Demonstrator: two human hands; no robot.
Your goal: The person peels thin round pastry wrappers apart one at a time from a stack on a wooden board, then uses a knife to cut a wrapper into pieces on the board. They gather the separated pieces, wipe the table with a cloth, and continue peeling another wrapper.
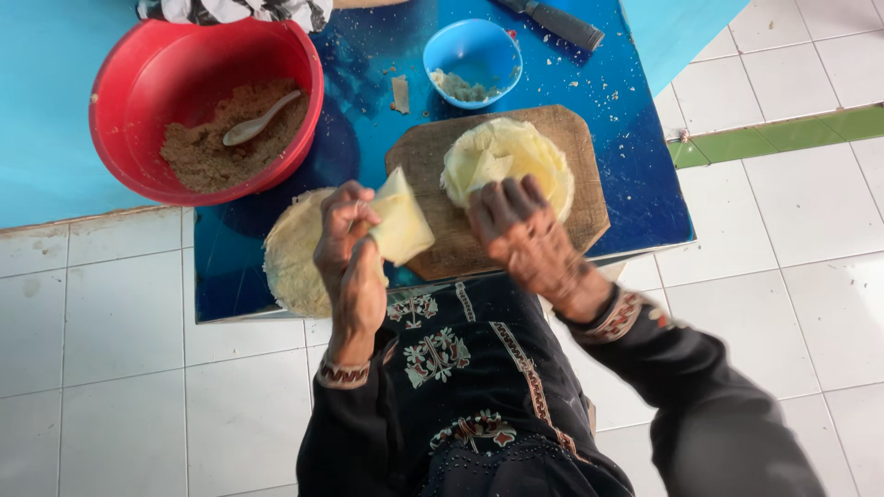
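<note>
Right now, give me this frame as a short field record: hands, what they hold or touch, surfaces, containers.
left hand: holds a folded pale wrapper
right hand: fingers on the wrapper stack
board: wooden cutting board under that stack
second stack: on the blue table, beside the left hand
red bowl: brown crumbly filling, pale spoon
blue bowl: small, some pale filling
knife: dark, at the table's far edge

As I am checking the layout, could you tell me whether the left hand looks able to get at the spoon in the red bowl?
Probably yes: the spoon lies exposed in the red bowl, unobstructed, but the left hand holds a folded wrapper.
</note>
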